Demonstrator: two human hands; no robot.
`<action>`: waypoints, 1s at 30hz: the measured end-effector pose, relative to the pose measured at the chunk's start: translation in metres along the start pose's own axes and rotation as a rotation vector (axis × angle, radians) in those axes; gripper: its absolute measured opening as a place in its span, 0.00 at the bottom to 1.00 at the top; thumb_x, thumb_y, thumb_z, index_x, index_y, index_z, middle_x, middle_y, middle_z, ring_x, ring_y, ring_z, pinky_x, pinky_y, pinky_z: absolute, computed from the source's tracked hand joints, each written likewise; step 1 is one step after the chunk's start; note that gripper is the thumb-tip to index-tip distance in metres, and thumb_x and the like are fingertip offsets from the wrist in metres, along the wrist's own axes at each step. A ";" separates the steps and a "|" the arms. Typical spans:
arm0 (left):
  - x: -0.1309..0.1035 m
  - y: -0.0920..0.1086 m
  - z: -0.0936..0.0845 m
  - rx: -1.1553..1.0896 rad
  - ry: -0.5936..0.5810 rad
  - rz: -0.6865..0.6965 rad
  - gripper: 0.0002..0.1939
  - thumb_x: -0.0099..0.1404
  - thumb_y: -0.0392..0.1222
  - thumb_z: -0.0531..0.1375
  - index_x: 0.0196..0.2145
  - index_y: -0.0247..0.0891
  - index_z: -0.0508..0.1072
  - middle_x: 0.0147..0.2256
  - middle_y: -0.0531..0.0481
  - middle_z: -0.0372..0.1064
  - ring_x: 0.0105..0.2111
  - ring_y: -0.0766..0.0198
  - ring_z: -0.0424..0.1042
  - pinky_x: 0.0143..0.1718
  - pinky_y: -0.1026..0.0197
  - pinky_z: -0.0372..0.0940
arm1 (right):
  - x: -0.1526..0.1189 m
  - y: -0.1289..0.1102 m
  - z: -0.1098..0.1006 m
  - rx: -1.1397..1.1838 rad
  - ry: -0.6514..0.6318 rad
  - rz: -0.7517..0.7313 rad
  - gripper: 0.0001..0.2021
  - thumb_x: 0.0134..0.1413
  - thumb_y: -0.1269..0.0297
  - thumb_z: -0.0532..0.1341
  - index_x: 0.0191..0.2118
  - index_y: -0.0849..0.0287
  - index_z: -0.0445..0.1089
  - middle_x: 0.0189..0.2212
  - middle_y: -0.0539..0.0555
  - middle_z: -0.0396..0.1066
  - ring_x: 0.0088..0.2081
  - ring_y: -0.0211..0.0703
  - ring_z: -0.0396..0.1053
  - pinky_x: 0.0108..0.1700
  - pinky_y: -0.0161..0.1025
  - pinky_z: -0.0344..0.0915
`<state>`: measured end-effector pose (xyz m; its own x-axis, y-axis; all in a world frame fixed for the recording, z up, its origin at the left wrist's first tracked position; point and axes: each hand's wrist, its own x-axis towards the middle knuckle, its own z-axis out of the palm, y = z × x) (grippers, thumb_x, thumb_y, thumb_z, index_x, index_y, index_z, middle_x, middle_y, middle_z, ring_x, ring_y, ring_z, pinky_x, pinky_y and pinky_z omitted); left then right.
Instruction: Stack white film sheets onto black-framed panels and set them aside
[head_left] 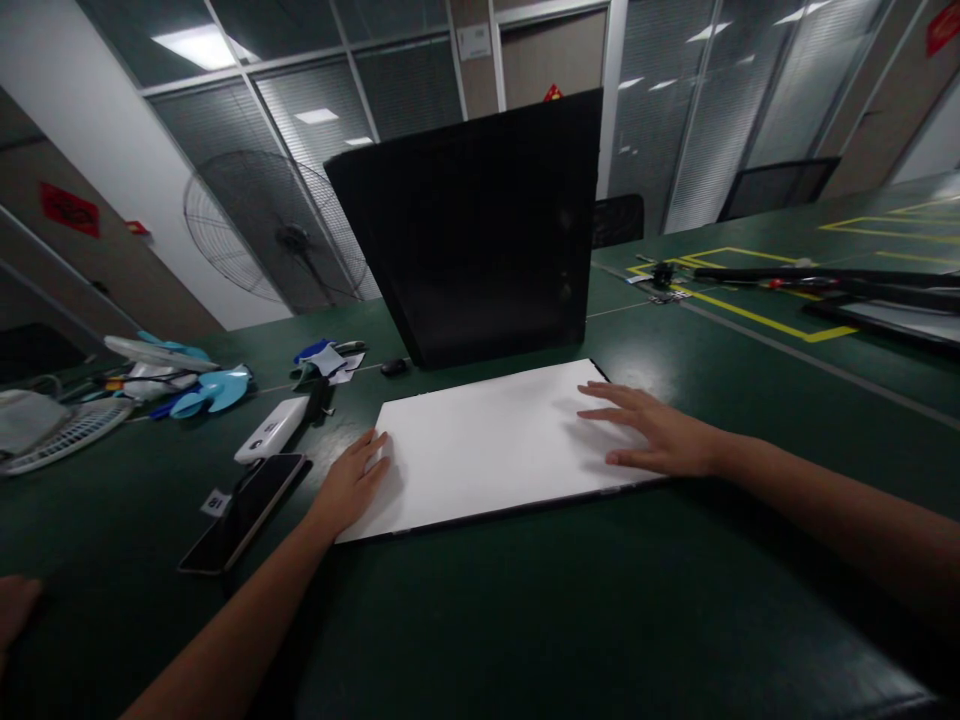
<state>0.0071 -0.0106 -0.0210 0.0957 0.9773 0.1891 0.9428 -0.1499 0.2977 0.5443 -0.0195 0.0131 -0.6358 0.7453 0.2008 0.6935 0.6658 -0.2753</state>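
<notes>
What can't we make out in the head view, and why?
Head view, all items:
- white panel: underside, hidden by its top face
- right hand: fingertip contact unclear, too blurred
- black panel: far side, turned away
- label by the phone: print too small
- hand at far left: cut off by picture edge

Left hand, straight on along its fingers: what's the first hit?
Probably the upright black panel, near its lower left part, after the left hand passes over the white board beneath its fingers. Depth is unclear from this one view.
</notes>
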 end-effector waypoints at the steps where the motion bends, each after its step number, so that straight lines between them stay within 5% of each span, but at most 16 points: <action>1: 0.000 0.000 0.000 -0.005 0.001 0.002 0.31 0.72 0.55 0.51 0.65 0.37 0.71 0.71 0.40 0.59 0.71 0.47 0.58 0.72 0.43 0.51 | 0.000 -0.006 0.000 0.045 -0.073 -0.048 0.37 0.63 0.39 0.62 0.74 0.42 0.58 0.76 0.52 0.41 0.75 0.63 0.44 0.71 0.68 0.50; 6: 0.000 -0.001 0.000 -0.056 -0.011 -0.005 0.33 0.72 0.60 0.51 0.66 0.38 0.69 0.71 0.40 0.57 0.71 0.47 0.57 0.72 0.42 0.49 | 0.003 -0.029 0.008 0.093 -0.198 -0.100 0.45 0.58 0.36 0.65 0.76 0.39 0.51 0.77 0.51 0.37 0.76 0.66 0.37 0.73 0.69 0.41; 16: 0.001 0.002 -0.005 -0.180 -0.012 -0.057 0.39 0.69 0.65 0.51 0.66 0.36 0.69 0.71 0.38 0.58 0.71 0.46 0.58 0.73 0.42 0.48 | 0.004 -0.034 0.010 -0.102 0.108 -0.477 0.24 0.63 0.52 0.67 0.61 0.52 0.72 0.69 0.57 0.61 0.71 0.56 0.56 0.71 0.64 0.53; 25: 0.001 0.004 -0.009 -0.240 -0.004 -0.084 0.38 0.68 0.66 0.52 0.65 0.37 0.70 0.70 0.40 0.60 0.70 0.46 0.59 0.72 0.43 0.49 | 0.006 -0.046 0.005 -0.262 0.387 -0.837 0.10 0.64 0.71 0.64 0.50 0.64 0.76 0.55 0.60 0.75 0.62 0.50 0.69 0.61 0.51 0.71; 30: 0.005 -0.004 -0.012 -0.318 0.028 -0.085 0.33 0.70 0.62 0.52 0.62 0.38 0.74 0.67 0.42 0.66 0.67 0.46 0.64 0.71 0.44 0.52 | 0.005 -0.048 -0.003 -0.357 0.438 -0.954 0.08 0.66 0.73 0.61 0.46 0.68 0.77 0.50 0.63 0.78 0.56 0.52 0.74 0.53 0.48 0.76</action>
<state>0.0005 -0.0068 -0.0100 0.0078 0.9844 0.1757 0.7999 -0.1116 0.5897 0.5090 -0.0472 0.0302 -0.8351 -0.1778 0.5206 0.0856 0.8928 0.4422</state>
